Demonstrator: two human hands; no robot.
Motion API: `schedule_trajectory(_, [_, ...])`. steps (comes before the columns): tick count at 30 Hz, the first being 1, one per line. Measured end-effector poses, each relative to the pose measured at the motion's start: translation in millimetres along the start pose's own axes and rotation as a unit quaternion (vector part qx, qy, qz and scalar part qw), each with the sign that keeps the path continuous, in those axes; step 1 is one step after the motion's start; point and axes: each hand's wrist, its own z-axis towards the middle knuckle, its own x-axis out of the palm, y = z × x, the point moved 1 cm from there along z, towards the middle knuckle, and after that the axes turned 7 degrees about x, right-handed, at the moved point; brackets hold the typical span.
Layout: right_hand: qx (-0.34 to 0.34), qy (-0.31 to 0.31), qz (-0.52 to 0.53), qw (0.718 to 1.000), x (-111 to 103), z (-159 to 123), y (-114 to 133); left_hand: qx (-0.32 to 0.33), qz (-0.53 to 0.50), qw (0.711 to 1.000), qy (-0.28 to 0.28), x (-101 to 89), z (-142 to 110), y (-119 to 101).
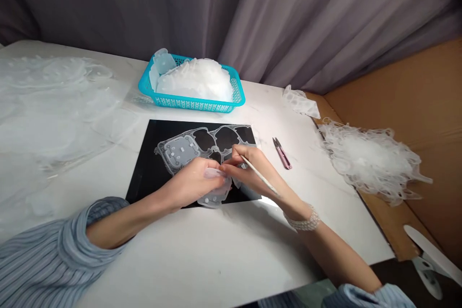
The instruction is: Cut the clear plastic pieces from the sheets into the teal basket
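Observation:
A translucent silicone sheet (180, 151) with several cut-out shapes lies on a black mat (147, 173) in the middle of the white table. My left hand (197, 183) pinches a translucent piece (216, 195) of that sheet at the mat's near edge. My right hand (252, 171) holds a thin pale stick tool (260, 178) like a pen, its tip by the sheet, and its fingertips meet the left hand's fingers.
A turquoise basket (191, 102) heaped with translucent pieces stands behind the mat. Small pink snips (282, 154) lie to the right. Clear sheets (54, 101) cover the left. A pile of trimmings (371, 161) sits on the cardboard at right.

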Motion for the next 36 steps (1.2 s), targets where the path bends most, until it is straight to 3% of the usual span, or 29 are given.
schedule_trajectory(4, [-0.005,-0.057,0.061,0.997,9,-1,-9,0.029,0.007,0.999,-0.042,0.3,-1,6])
schedule_trajectory(7, [-0.002,-0.110,0.072,0.991,6,1,-19,0.043,0.001,0.994,-0.099,-1.3,-2,7])
schedule_trajectory(10, [0.008,-0.119,0.087,0.989,-1,4,-22,0.070,0.022,0.988,-0.135,-2.8,-3,6])
schedule_trajectory(17, [0.010,-0.005,0.102,0.995,0,0,-10,0.077,-0.045,0.989,-0.122,-4.8,-4,5])
schedule_trajectory(30, [-0.012,-0.051,0.125,0.991,0,-7,-13,0.029,-0.187,0.978,-0.084,-5.5,-4,11])
schedule_trajectory(33, [-0.023,-0.080,0.089,0.993,-6,-7,-14,0.030,-0.190,0.979,-0.064,-5.1,-4,11])
schedule_trajectory(36, [-0.032,-0.150,-0.003,0.988,-25,-4,-24,0.045,-0.187,0.978,-0.075,-9.3,-4,7])
